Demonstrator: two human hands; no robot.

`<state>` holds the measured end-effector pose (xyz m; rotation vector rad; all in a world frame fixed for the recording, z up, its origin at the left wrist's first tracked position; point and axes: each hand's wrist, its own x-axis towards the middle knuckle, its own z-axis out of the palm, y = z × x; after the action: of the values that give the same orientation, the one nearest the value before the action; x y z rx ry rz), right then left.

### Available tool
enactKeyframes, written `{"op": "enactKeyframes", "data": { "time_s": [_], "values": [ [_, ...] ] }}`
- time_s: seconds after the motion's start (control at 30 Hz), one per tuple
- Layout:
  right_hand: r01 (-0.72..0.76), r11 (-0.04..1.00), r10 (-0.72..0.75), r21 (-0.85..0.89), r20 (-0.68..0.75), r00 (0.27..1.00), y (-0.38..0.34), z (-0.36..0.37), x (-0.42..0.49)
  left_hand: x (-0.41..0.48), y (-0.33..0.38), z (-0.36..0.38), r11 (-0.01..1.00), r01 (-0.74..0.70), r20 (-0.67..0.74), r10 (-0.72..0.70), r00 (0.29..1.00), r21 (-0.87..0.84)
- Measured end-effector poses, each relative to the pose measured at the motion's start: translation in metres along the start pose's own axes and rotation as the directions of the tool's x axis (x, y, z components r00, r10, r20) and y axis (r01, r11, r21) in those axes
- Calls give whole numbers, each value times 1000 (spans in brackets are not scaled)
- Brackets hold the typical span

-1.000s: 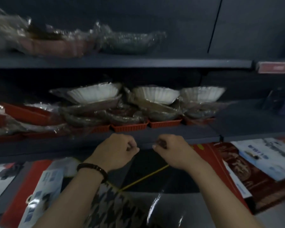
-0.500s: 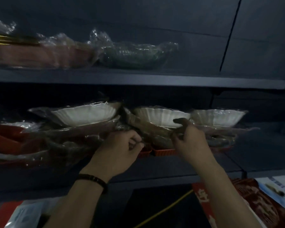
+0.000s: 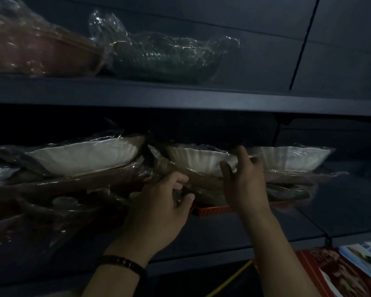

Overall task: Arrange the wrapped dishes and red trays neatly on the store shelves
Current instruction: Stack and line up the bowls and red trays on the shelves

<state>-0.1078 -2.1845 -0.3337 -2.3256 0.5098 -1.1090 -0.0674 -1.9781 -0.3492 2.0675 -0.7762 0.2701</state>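
Wrapped white dish (image 3: 201, 160), mid lower shelf (image 3: 223, 234), atop darker wrapped dishes (image 3: 204, 183) in a red tray (image 3: 210, 211). Versus a second ago: both hands up from the shelf edge. Right hand (image 3: 244, 185) apparently clasping the white rim, fingers spread; left hand (image 3: 161, 213) curled into the darker dishes' wrap.

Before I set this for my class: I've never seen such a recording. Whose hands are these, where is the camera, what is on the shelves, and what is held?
No machine: a person works bare-handed, with one camera on their head looking forward and down. The left hand and right hand are the wearer's own. On the lower shelf, three wrapped white dishes top stacks of darker wrapped dishes; a red tray shows under the middle stack. The upper shelf holds a pink dish and a green dish. The right hand pinches the middle dish; the left hand grips the middle stack.
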Motion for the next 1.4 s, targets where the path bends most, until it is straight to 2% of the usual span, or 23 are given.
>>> {"op": "enactKeyframes", "data": {
  "time_s": [0.13, 0.3, 0.47, 0.53, 0.67, 0.77, 0.9, 1.0, 1.17, 1.27, 1.4],
  "values": [
    [-13, 999, 17, 42, -77, 997, -5, 3, -4, -5, -4, -2, 1000, 10, 41, -10, 999, -5],
    [40, 985, -12, 165, -167, 986, -15, -9, -19, -10, -6, -15, 1000, 19, 3, -19, 1000, -18],
    [57, 972, -26, 229, -137, 990, -30, -23, -40, -18, -1, -36, 978, 103, -37, -111, 993, -182],
    [47, 975, -21, 218, -119, 993, -32, -31, -49, -22, 4, -46, 942, 145, -46, -167, 985, -303],
    [97, 973, -60, 210, -177, 982, -37, -53, -75, -36, 15, -59, 826, 196, -41, -255, 966, -529],
    [107, 964, -69, 242, -161, 984, -45, -70, -100, -53, 28, -67, 785, 187, -46, -264, 963, -590],
    [121, 951, -95, 285, -106, 990, -62, -89, -139, -84, 48, -90, 625, 217, -38, -368, 929, -750],
    [156, 930, -131, 332, -98, 987, -79, -99, -169, -109, 55, -112, 559, 252, 1, -410, 912, -790],
    [170, 877, -183, 449, -14, 983, -110, -114, -210, -157, 57, -151, 548, 260, -49, -485, 873, -795],
    [108, 840, -190, 531, 102, 977, -129, -126, -231, -189, 65, -175, 600, 261, -98, -498, 861, -756],
    [164, 796, -264, 582, 91, 960, -159, -142, -247, -226, 82, -207, 664, 242, -186, -505, 843, -708]
  ]
}}
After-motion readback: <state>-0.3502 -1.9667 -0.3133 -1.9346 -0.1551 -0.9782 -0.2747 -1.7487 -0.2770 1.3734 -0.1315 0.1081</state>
